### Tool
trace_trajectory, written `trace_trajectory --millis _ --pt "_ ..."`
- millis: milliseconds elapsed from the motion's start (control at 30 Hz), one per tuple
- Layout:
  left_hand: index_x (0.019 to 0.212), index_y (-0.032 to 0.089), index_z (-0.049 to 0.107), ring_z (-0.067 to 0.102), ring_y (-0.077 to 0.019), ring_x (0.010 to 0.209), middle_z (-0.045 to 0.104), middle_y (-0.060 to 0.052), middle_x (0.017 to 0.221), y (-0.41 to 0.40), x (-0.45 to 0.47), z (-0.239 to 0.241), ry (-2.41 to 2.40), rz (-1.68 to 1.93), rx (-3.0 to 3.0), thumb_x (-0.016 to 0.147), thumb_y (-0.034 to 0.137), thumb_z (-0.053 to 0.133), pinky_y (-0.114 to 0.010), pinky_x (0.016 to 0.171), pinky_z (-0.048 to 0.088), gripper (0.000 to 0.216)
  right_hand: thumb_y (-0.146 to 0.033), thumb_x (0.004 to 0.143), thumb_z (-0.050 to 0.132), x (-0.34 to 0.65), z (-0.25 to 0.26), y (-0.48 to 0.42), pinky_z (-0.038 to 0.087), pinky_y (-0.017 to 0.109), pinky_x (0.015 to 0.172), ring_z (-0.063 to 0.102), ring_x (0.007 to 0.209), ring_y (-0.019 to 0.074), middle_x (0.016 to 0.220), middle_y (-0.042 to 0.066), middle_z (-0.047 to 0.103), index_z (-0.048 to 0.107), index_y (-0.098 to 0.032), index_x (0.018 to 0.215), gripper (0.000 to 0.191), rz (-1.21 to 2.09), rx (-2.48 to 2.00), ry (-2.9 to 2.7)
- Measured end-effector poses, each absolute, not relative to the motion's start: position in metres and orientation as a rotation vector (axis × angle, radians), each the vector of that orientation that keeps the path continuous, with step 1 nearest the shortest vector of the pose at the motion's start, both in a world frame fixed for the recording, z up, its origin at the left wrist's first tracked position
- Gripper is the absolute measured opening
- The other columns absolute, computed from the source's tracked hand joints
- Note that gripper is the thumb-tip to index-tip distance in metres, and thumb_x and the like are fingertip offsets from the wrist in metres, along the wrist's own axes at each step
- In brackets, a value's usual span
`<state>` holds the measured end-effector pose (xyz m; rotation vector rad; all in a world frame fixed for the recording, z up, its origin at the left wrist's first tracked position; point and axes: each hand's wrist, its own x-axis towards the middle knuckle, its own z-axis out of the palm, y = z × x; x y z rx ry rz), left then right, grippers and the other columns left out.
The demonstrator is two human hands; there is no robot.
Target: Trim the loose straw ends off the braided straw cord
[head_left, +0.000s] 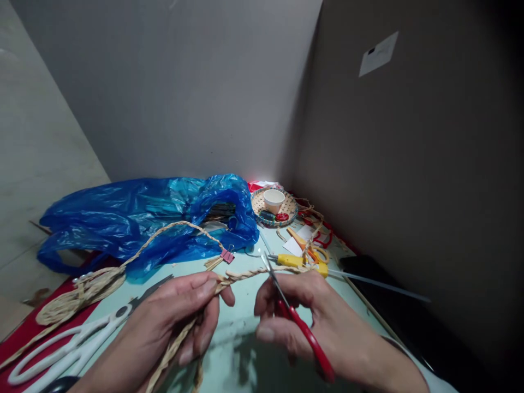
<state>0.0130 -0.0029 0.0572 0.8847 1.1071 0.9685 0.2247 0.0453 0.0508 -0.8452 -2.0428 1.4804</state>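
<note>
My left hand (176, 322) is closed round a twisted straw rope (245, 274), pinching it between thumb and fingers. The rope runs right from that pinch toward the yellow tool and trails down under the hand. My right hand (315, 322) is closed on red-handled scissors (303, 330), whose thin blades (270, 273) point up and touch the rope just right of my left fingers. A second braided straw cord (180, 226) arcs over the blue bag to a pink binder clip (227, 255).
A blue plastic bag (135, 218) lies at the back left. White scissors (61, 349) rest at the front left beside a coiled straw bundle (69, 303). A small woven tray (286, 210) holds a white cup (273, 200). A yellow-handled tool (303, 263) lies near the right wall.
</note>
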Motion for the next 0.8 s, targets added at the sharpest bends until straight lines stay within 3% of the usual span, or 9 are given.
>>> trace_trajectory --millis 133,267,333,467,567,800 --pt "0.083 0.019 0.067 0.027 -0.0049 0.035 0.054 0.004 0.045 -0.006 0.016 0.054 1.001 0.896 0.849 0.094 0.035 0.053 -0.019 0.039 0.020 0.025 -0.048 0.081 0.071 0.221 0.044 0.047 0.038 0.018 0.050 0.047 0.051 0.0082 0.063 -0.002 0.056 0.059 -0.017 0.075 0.034 1.283 -0.918 -1.971" --pt "0.089 0.017 0.067 0.045 -0.0084 0.049 0.063 -0.001 0.060 -0.008 0.020 0.050 0.928 0.871 0.829 0.090 0.030 0.058 -0.018 0.050 0.037 0.016 -0.050 0.079 0.072 0.220 0.044 0.047 0.035 0.019 0.049 0.045 0.052 0.0093 0.057 -0.003 0.052 0.058 -0.018 0.072 0.036 1.301 -0.930 -2.068" --pt "0.086 0.015 0.067 0.045 -0.0091 0.057 0.061 -0.002 0.068 -0.008 0.022 0.048 0.919 0.892 0.821 0.088 0.027 0.060 -0.018 0.057 0.040 0.014 -0.049 0.079 0.073 0.220 0.044 0.046 0.034 0.018 0.049 0.043 0.052 0.0091 0.056 -0.004 0.049 0.058 -0.018 0.072 0.035 1.359 -0.870 -2.115" --pt "0.083 0.017 0.066 0.025 -0.0084 0.052 0.043 0.005 0.059 -0.009 0.027 0.045 0.884 0.977 0.708 0.082 0.029 0.069 -0.018 0.047 0.026 0.012 -0.050 0.076 0.075 0.219 0.044 0.046 0.030 0.017 0.046 0.038 0.050 0.0073 0.056 -0.005 0.046 0.057 -0.017 0.071 0.038 1.572 -0.752 -2.094" --pt "0.079 0.017 0.066 0.018 -0.0081 0.051 0.036 0.007 0.057 -0.010 0.030 0.045 0.905 1.039 0.645 0.077 0.031 0.076 -0.018 0.046 0.019 0.017 -0.051 0.073 0.076 0.219 0.043 0.045 0.033 0.017 0.045 0.040 0.051 0.0072 0.059 -0.004 0.049 0.057 -0.016 0.071 0.040 1.709 -0.690 -2.051" --pt "0.075 0.018 0.063 0.017 -0.0073 0.051 0.032 0.009 0.054 -0.010 0.027 0.051 1.044 1.024 0.797 0.078 0.039 0.075 -0.020 0.046 0.015 0.025 -0.051 0.075 0.073 0.227 0.052 0.046 0.041 0.016 0.042 0.048 0.047 0.0071 0.063 -0.001 0.055 0.060 -0.015 0.075 0.038 1.890 -0.694 -2.006"
